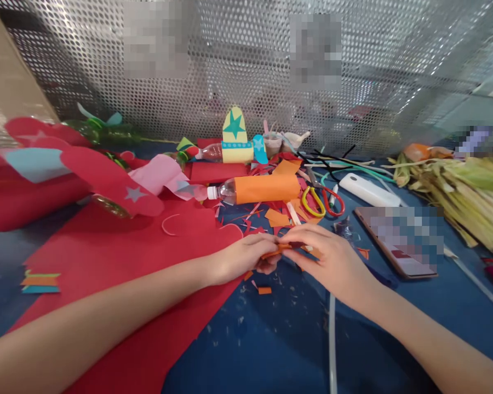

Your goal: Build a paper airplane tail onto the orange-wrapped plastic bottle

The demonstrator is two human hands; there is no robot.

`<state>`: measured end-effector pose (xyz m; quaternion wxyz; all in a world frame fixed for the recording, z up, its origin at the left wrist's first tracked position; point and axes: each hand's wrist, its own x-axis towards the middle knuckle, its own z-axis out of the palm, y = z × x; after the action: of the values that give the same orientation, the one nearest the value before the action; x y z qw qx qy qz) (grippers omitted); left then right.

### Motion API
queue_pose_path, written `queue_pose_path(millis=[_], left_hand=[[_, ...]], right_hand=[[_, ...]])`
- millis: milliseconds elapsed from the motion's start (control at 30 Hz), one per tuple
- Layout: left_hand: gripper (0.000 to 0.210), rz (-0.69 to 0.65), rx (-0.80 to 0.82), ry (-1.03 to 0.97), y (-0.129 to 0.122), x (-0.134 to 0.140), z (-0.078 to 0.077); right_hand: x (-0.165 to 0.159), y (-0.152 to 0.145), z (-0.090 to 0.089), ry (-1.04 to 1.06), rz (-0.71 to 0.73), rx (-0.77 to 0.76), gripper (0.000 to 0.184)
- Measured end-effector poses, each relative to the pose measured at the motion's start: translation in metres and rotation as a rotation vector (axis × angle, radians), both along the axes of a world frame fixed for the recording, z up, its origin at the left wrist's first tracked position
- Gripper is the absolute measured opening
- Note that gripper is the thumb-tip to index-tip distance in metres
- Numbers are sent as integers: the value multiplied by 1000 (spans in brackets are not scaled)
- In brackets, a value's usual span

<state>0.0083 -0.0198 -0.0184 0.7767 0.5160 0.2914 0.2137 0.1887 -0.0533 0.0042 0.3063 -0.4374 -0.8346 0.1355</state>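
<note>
Left hand [250,256] and right hand [331,254] both pinching small orange paper piece [276,251] on near side of orange-wrapped bottle [267,189], likely to steady it; scissors [323,204] right of bottle, presumably for easy reach.

Gen. light: fairly bright, apparently coming from above. Perf. metal panel [246,93] glinting, w/ glare patches showing upper L & upper R. Soft shadow lying on blue table [230,345] lower R, below R forearm [427,334]. Wide-angle distortion stretching edges; cardboard [16,49] upper L leaning. Far-L red paper shapes [36,202] looking soft; ctr. orange-wrapped bottle [267,189] reading clearer. Pixel blocks masking two spots top ctr., part of phone [408,262] R of ctr. & a patch nr R edge.
</note>
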Motion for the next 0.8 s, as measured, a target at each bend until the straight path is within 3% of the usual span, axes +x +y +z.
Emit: queue_pose_path(millis=[133,367,800], left_hand=[[5,96,-2,-44,-2,1,5],[9,311,340,43,-8,3,7],[7,374,613,141,-12,1,0]], right_hand=[[6,2,-3,113,-64,-12,11],[9,1,-9,410,-167,-272,8],[8,3,-12,370,-145,-278,9]])
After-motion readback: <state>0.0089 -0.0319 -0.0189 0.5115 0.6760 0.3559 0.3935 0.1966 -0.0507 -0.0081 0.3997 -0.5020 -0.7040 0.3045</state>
